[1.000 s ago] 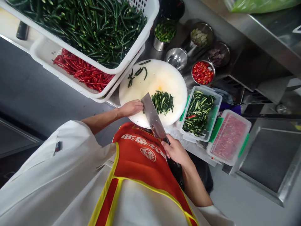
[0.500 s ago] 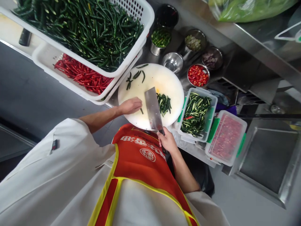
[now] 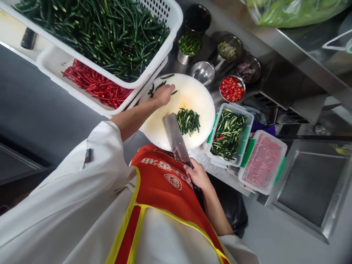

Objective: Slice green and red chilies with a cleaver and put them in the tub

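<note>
Cut chillies (image 3: pixel 188 121) lie heaped, loose chillies (image 3: pixel 167 76) remain, right hand (image 3: pixel 198 175) with cleaver (image 3: pixel 175 137) in its grip, left hand (image 3: pixel 164 95) I can't tell!

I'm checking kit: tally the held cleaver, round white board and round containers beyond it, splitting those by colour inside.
Held cleaver: 1
Round white board: 1
Green-filled container: 1
Red-filled container: 1
Pale-filled container: 1
Purplish-filled container: 1
Silver-inside bowl: 1
Dark-inside container: 1
Total: 8
</note>
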Demonstrator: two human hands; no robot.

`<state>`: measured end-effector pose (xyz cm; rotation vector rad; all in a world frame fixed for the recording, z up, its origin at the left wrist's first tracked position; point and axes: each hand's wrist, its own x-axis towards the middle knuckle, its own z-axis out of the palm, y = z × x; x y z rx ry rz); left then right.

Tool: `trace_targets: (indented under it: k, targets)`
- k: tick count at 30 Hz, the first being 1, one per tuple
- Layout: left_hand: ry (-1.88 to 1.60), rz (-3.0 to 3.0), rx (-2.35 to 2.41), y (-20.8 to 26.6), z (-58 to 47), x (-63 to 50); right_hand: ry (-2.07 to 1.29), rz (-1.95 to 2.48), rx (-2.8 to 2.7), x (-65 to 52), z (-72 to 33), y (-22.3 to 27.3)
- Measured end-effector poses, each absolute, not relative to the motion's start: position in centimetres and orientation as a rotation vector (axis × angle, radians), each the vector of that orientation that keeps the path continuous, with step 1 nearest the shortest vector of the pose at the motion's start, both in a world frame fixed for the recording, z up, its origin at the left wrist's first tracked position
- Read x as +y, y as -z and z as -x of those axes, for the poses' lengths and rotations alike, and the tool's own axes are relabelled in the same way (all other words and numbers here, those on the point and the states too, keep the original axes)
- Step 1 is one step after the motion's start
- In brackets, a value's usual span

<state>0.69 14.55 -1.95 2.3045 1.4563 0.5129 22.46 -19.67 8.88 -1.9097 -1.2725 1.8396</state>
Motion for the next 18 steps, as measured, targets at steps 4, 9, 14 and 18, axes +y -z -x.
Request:
trace_targets:
  k: [4,9,14,18]
  targets:
    - [-0.430,-2.298,1.423,1.5,1.2,11.1,-1.730,1.978,-1.195,-19.7,-23.1,-8.4]
    - [-0.279,-2.416,1.029,0.0,3.4,5.0,-1.696,1.977,-1.220,-19.6,-22.9,-8.7]
    - [-0.299,-2.490,0.705,-0.6,4.4,2.1,-1.733,1.958,-1.292,-19.2,-22.1,-9.4]
    - [-0.353,-2.517,0.719,-0.8,5.1,0.9,-1.712,1.975,-1.421,-19.0,-21.6,-9.7]
